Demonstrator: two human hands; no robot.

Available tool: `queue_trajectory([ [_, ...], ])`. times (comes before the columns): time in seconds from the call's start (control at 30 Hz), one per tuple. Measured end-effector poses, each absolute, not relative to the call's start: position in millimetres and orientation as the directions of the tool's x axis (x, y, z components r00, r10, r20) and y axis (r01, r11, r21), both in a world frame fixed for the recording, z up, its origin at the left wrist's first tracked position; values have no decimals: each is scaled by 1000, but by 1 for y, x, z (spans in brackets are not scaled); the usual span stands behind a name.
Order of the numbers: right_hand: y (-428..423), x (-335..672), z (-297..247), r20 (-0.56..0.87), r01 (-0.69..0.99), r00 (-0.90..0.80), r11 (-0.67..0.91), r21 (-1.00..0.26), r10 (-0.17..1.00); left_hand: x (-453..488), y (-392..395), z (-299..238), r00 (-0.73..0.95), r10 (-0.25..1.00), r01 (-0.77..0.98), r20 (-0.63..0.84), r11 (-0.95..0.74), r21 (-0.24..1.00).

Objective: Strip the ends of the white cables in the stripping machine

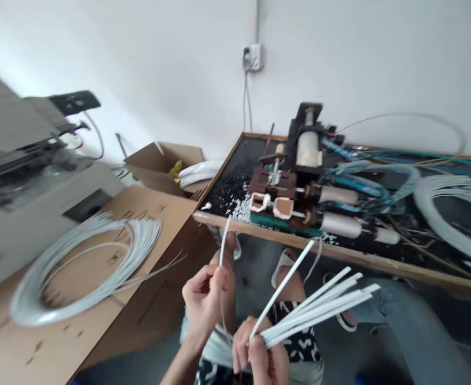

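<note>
My left hand (203, 303) is closed in a pinch on a single thin white tube (223, 243) that points up toward the workbench edge. My right hand (259, 353) is wrapped round a bundle of several cut white tubes (319, 307) that fan out to the right; one tube of the bundle (285, 283) sticks up apart from the others. Both hands sit low in the view, above my lap, just in front of the bench.
A wooden-rimmed workbench (339, 254) carries a small brown cutting machine (295, 176), white cylinders, blue hoses and white chips. A coil of white tubing (83, 262) lies on cardboard (14, 342) at left. A grey machine (22, 176) and an open carton (159, 166) stand behind.
</note>
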State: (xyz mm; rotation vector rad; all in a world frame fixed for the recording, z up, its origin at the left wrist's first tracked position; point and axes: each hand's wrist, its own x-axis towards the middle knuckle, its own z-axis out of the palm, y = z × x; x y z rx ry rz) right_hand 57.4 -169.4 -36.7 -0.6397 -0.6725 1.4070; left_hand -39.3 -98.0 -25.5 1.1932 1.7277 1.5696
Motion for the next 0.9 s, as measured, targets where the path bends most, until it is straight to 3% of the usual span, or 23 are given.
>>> queue_trajectory([
  [0.07, -178, 63, -32, 25, -607, -24, 5, -794, 999, -68, -117, -43, -582, 808, 344, 95, 139, 929],
  [0.13, -179, 72, -32, 12, -586, -72, -32, -809, 997, -101, -135, -63, -621, 781, 431, -64, 409, 804],
  [0.3, -164, 87, -37, 94, -508, -194, -19, -861, 976, -157, -165, -87, -616, 756, 494, -222, 590, 638],
  [0.43, -155, 87, -31, 20, -421, -222, -78, -904, 975, -137, -153, -56, -473, 860, 520, -192, 449, 727],
  [0.57, -153, 79, -31, -79, -335, -273, -172, -926, 959, -83, -121, -1, -68, 997, 391, 33, -3, 921],
  [0.7, -149, 77, -41, -184, -308, -86, -202, -930, 979, -41, -89, 24, 402, 898, 308, 178, -315, 898],
  [0.77, -142, 82, -45, -183, -287, 3, -175, -942, 983, -28, -75, 21, 433, 889, 261, 150, -283, 923],
  [0.9, -125, 96, -50, -214, -437, 124, -140, -888, 969, -12, -55, 8, 221, 975, 114, -10, -16, 993],
])
